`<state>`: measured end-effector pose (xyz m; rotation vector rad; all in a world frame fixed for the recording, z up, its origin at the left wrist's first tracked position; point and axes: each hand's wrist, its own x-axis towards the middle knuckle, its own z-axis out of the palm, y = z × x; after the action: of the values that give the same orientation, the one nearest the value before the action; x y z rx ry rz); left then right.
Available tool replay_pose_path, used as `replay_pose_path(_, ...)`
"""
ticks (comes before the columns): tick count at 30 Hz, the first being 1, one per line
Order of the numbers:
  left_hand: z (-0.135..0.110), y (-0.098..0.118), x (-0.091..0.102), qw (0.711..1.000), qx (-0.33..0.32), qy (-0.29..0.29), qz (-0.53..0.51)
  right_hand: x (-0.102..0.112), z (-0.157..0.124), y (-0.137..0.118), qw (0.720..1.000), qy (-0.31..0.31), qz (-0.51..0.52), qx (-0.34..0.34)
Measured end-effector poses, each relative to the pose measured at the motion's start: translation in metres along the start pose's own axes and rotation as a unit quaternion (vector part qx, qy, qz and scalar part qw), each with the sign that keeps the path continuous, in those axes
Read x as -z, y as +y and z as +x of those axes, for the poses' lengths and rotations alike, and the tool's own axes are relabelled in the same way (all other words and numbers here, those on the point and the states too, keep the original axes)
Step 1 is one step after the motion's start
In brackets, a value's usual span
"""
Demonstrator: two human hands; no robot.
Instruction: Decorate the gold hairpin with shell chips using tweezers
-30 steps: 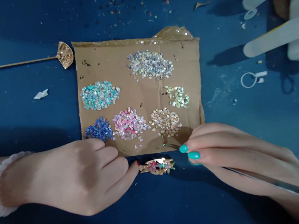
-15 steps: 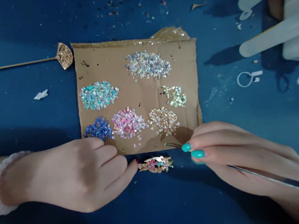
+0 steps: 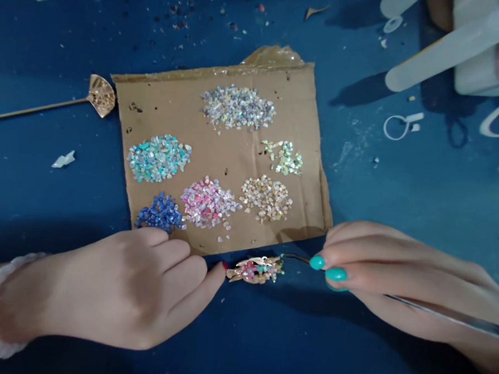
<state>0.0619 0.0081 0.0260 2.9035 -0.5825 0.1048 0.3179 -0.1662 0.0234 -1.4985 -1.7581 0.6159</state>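
My left hand (image 3: pixel 144 285) is closed, its fingertips pinching the left end of a small gold ornament (image 3: pixel 256 269) set with pink, turquoise and green chips. Between the fingers of my right hand (image 3: pixel 379 272) is a pair of metal tweezers (image 3: pixel 447 314). Their bent tips, with a small green chip at them, reach the right end of the ornament. Just above, a piece of cardboard (image 3: pixel 218 146) bears heaps of stone or shell chips: blue (image 3: pixel 160 213), turquoise (image 3: pixel 159 159), pink (image 3: pixel 209 201), beige (image 3: pixel 266 198), pale green (image 3: pixel 287 157) and silvery grey (image 3: pixel 239 107).
A gold hair stick (image 3: pixel 101 95) with a fan-shaped head lies left of the cardboard on the blue table (image 3: pixel 225 331). At the upper right are white rods (image 3: pixel 431 62) and a clear ring (image 3: pixel 397 128). Paper scraps (image 3: pixel 63 159) and dark crumbs are scattered about.
My right hand has brought the tweezers with the green chip from over the cardboard's lower edge down to the ornament's right end. My left hand keeps its pinch. The whole view has shifted slightly.
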Motion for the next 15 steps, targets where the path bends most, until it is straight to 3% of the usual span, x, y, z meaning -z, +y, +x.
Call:
replay_pose_path(1,0.0,0.0,0.0,1.0,0.0,0.002,-0.002,-0.001,-0.002,0.002,0.999,-0.012,0.012,0.04)
replay_pose_path(9,-0.004,0.003,0.0,0.999,0.0,-0.02,-0.026,0.0,0.001,0.005,0.996,-0.055,0.005,0.077)
replay_pose_path(15,-0.005,0.003,-0.001,0.998,0.004,-0.043,-0.039,-0.004,-0.001,-0.012,0.999,-0.046,-0.013,0.002)
